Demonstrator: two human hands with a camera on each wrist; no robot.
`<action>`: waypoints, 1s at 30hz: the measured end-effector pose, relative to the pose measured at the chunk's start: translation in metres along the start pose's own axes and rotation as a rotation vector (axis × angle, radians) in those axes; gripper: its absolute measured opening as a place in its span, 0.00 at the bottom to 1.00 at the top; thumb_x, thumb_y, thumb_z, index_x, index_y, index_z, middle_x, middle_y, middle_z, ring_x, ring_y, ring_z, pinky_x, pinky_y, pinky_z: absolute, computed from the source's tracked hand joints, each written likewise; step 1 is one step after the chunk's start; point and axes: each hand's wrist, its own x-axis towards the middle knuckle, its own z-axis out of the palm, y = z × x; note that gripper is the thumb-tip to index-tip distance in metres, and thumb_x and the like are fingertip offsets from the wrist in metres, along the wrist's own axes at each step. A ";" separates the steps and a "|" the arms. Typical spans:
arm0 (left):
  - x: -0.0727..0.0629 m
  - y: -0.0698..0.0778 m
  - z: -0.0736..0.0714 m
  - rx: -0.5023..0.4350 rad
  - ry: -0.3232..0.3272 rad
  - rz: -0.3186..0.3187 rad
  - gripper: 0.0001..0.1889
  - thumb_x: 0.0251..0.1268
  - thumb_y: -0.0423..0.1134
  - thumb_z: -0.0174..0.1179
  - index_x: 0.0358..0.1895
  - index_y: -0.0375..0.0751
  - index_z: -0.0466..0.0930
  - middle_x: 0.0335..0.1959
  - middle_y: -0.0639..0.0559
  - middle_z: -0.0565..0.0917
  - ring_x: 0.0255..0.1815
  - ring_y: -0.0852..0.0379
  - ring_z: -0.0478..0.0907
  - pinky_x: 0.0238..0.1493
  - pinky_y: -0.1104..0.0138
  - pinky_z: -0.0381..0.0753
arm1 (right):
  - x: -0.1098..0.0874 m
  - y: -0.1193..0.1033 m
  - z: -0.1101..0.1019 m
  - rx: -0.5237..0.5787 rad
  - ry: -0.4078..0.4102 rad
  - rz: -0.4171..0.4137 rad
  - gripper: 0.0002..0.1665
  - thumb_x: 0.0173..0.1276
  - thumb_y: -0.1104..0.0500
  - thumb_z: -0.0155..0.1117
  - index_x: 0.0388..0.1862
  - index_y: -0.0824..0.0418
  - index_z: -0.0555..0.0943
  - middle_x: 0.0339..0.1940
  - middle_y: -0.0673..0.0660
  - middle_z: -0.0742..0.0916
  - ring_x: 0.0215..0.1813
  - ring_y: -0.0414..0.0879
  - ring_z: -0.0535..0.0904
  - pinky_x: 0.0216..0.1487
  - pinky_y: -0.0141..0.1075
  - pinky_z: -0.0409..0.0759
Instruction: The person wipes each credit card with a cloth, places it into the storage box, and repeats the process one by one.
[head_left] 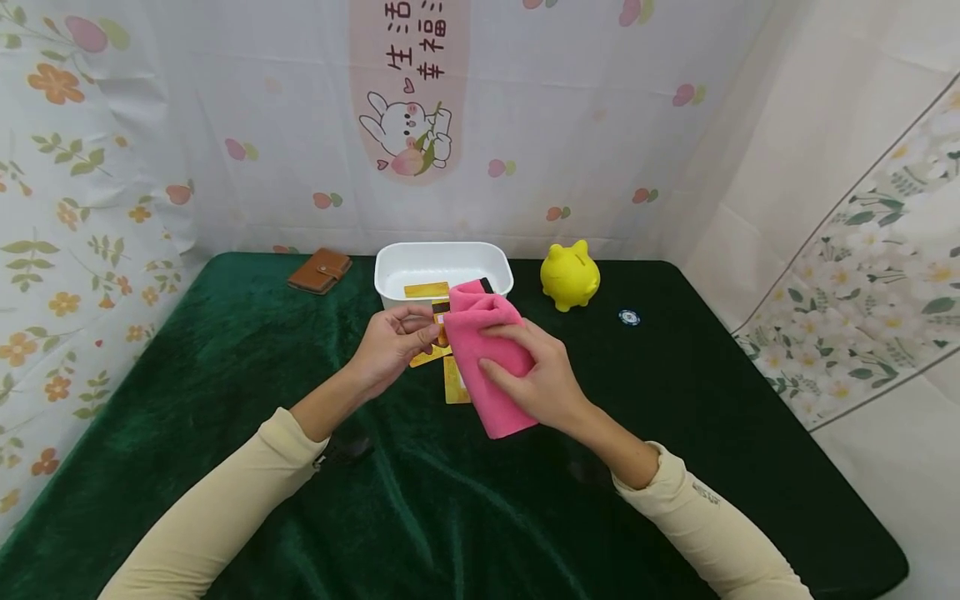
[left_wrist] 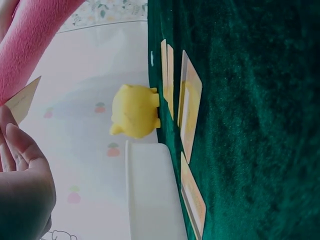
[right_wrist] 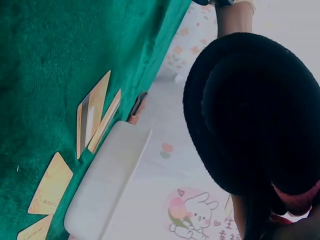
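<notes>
A soft, folded pink cloth (head_left: 491,375) is gripped in my right hand (head_left: 543,375), fingers and thumb on opposite sides of it. My left hand (head_left: 393,346) pinches a gold card (left_wrist: 22,102) by thumb and fingers, close against the cloth's left side. In the right wrist view a large dark, rounded shape fills the right part and hides most of that hand. Below the hands, gold cards (head_left: 454,382) lie on the green cloth cover; the left wrist view shows several cards (left_wrist: 191,107) there. Another gold card (head_left: 426,290) shows at the white tray's front.
The white tray (head_left: 442,254) stands at the back of the green-covered table (head_left: 262,467). A brown wallet (head_left: 320,271) lies left of it, a yellow piggy bank (head_left: 570,275) stands to the right, and a small round chip (head_left: 628,317) lies farther right. Patterned curtains surround the table.
</notes>
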 end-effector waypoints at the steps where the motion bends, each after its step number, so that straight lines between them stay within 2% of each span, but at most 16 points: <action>1: 0.000 0.001 0.000 -0.004 0.010 0.004 0.08 0.72 0.27 0.56 0.44 0.44 0.80 0.38 0.55 0.88 0.36 0.58 0.84 0.39 0.71 0.81 | -0.001 0.000 -0.001 0.007 0.003 -0.003 0.23 0.60 0.67 0.73 0.55 0.63 0.80 0.52 0.60 0.83 0.46 0.50 0.82 0.41 0.40 0.85; 6: 0.001 0.004 0.001 -0.020 0.039 0.015 0.08 0.73 0.26 0.54 0.44 0.44 0.78 0.38 0.55 0.87 0.35 0.56 0.81 0.40 0.71 0.81 | -0.007 0.001 -0.005 0.017 0.013 -0.005 0.23 0.60 0.68 0.73 0.55 0.62 0.81 0.52 0.58 0.83 0.46 0.49 0.82 0.40 0.39 0.84; 13: -0.002 0.009 -0.003 -0.012 0.082 -0.011 0.07 0.73 0.27 0.54 0.44 0.43 0.76 0.38 0.56 0.87 0.36 0.58 0.80 0.40 0.70 0.79 | -0.014 0.008 -0.015 0.033 0.022 0.046 0.22 0.61 0.68 0.72 0.55 0.60 0.80 0.53 0.58 0.83 0.44 0.49 0.82 0.39 0.38 0.84; 24: -0.003 0.010 -0.013 -0.075 0.070 0.010 0.09 0.72 0.25 0.54 0.42 0.45 0.78 0.36 0.55 0.87 0.33 0.60 0.82 0.37 0.69 0.78 | -0.016 0.016 -0.030 -0.017 0.038 0.131 0.22 0.62 0.66 0.72 0.55 0.59 0.80 0.50 0.57 0.84 0.40 0.48 0.82 0.36 0.36 0.83; 30: -0.003 0.010 -0.014 -0.097 0.074 0.013 0.09 0.72 0.26 0.54 0.48 0.43 0.73 0.35 0.55 0.87 0.34 0.58 0.83 0.37 0.68 0.79 | -0.015 0.017 -0.035 -0.022 0.034 0.173 0.22 0.63 0.65 0.72 0.56 0.60 0.79 0.50 0.57 0.83 0.41 0.50 0.81 0.37 0.37 0.83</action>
